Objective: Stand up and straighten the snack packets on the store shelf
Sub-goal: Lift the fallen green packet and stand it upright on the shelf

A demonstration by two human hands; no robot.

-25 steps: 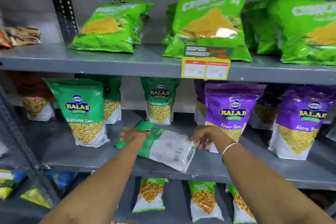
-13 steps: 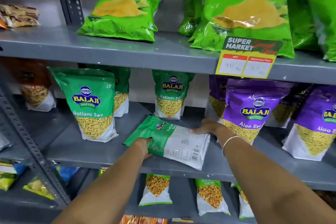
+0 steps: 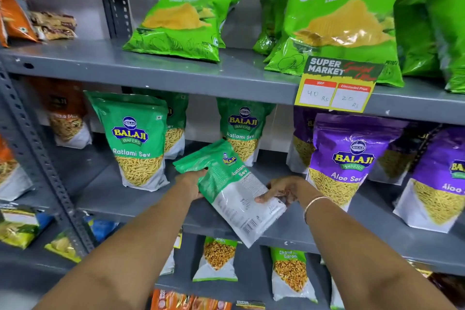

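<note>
From the head camera I see my left hand (image 3: 191, 185) clasping the green upper part of the tilted Ratlami Sev packet (image 3: 230, 190), while my right hand (image 3: 281, 190) pinches its white lower part, thumb on the printed back; the packet's bottom corner hangs past the front edge of the middle shelf (image 3: 327, 236). Bare shelf lies around it, between the upright green Balaji Wafers packet (image 3: 137, 142) to the left and the purple Aloo Sev packet (image 3: 346, 161) to the right. Above, a Crunchem bag (image 3: 344, 20) leans behind a Super Market tag (image 3: 337, 85) reading MRP 40 Rs, discounted price 20 Rs.
</note>
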